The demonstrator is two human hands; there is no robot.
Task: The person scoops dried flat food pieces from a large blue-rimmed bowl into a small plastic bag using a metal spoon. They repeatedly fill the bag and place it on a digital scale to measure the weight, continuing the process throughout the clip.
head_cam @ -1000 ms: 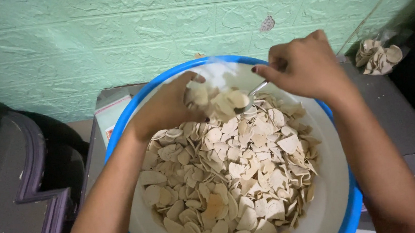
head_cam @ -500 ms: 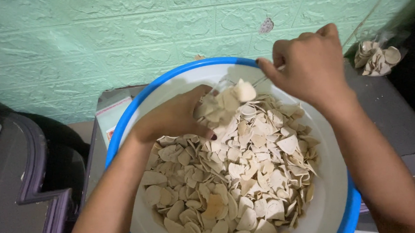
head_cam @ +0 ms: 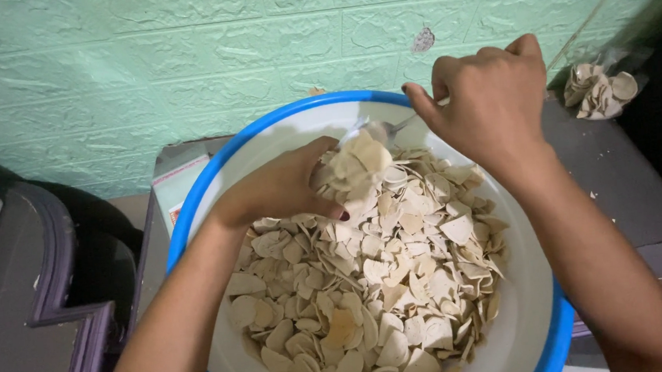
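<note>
I see the blue-rimmed basin (head_cam: 213,171) filling the dark table (head_cam: 618,181), pale chips (head_cam: 369,284) heaped toward its far rim. Left hand (head_cam: 281,189) fingers curl around a chip handful; right hand (head_cam: 488,101) fingers are clamped on a spoon (head_cam: 378,131). Risk: overfull handful sheds chips over the far rim; brittle pieces could crack.

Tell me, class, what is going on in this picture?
A person stands over a large basin with a blue rim, piled with pale, thin chips. The left hand scoops up a handful of chips at the far side. The right hand holds a spoon over that handful. A small bag of chips lies on the table.
</note>
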